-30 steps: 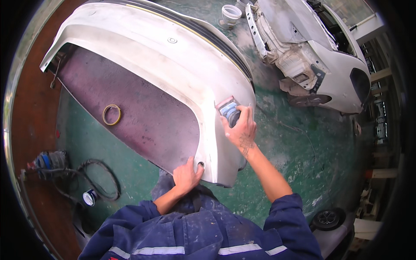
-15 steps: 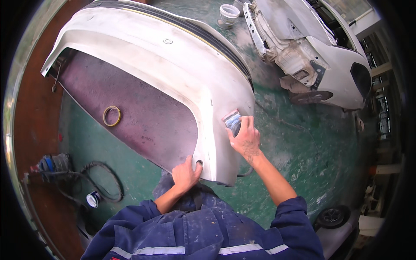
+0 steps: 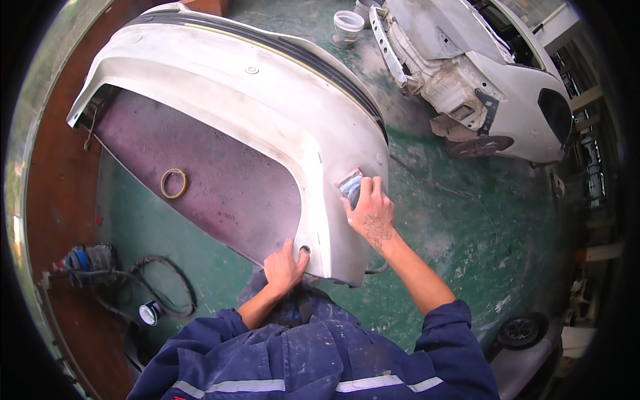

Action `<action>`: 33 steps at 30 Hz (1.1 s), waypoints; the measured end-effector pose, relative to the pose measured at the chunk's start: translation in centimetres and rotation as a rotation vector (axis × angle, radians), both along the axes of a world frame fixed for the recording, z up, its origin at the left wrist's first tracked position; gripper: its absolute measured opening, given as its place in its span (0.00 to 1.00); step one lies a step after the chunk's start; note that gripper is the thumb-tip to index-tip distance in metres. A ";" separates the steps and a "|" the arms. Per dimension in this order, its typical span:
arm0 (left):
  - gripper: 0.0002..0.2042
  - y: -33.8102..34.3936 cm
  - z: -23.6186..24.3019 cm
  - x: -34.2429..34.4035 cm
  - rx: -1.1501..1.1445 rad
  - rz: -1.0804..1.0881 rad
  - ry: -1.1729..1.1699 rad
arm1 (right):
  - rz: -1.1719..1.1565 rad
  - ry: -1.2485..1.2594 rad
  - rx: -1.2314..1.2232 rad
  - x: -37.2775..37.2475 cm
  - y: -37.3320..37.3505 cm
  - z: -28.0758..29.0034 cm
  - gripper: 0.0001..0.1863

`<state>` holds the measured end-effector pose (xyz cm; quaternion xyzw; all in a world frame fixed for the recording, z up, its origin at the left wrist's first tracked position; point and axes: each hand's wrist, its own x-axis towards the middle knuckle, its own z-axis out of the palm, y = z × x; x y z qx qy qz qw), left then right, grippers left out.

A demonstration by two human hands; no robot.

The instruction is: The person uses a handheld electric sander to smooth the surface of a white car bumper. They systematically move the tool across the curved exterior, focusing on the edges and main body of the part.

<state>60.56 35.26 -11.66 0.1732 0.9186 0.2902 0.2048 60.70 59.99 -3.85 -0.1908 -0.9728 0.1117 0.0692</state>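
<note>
A large car bumper (image 3: 227, 87), white with dull sanded patches, lies across a stand with a purplish flat top (image 3: 200, 153). My right hand (image 3: 370, 208) is closed round a small sanding block (image 3: 351, 185) with a blue-grey body and a reddish edge. The block rests against the bumper's near right corner. At the bumper's lower end, my left hand (image 3: 284, 268) grips the edge beside a small round hole (image 3: 305, 251). Its fingertips are partly hidden.
A roll of yellow tape (image 3: 173, 183) lies on the purplish top. White buckets (image 3: 348, 27) and a partly stripped white car (image 3: 493, 87) stand at the far right. On the left, a coiled black hose (image 3: 163, 283) and a small can (image 3: 149, 312) sit on the green floor.
My right hand and the sanding block have shifted slightly left on the bumper's corner. My left hand keeps its hold at the edge. The whole view has moved a little.
</note>
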 end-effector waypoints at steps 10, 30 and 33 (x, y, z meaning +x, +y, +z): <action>0.20 0.1 0.6 -0.1 0.020 0.002 0.002 | 0.041 0.025 -0.079 0.4 1.3 -1.1 0.32; 0.18 0.0 -0.1 0.1 -0.019 0.038 0.017 | 0.306 0.046 -0.101 -7.8 4.7 4.4 0.29; 0.19 -0.5 -0.4 0.0 -0.012 0.038 0.049 | 0.243 0.066 -0.136 -4.8 5.8 2.3 0.30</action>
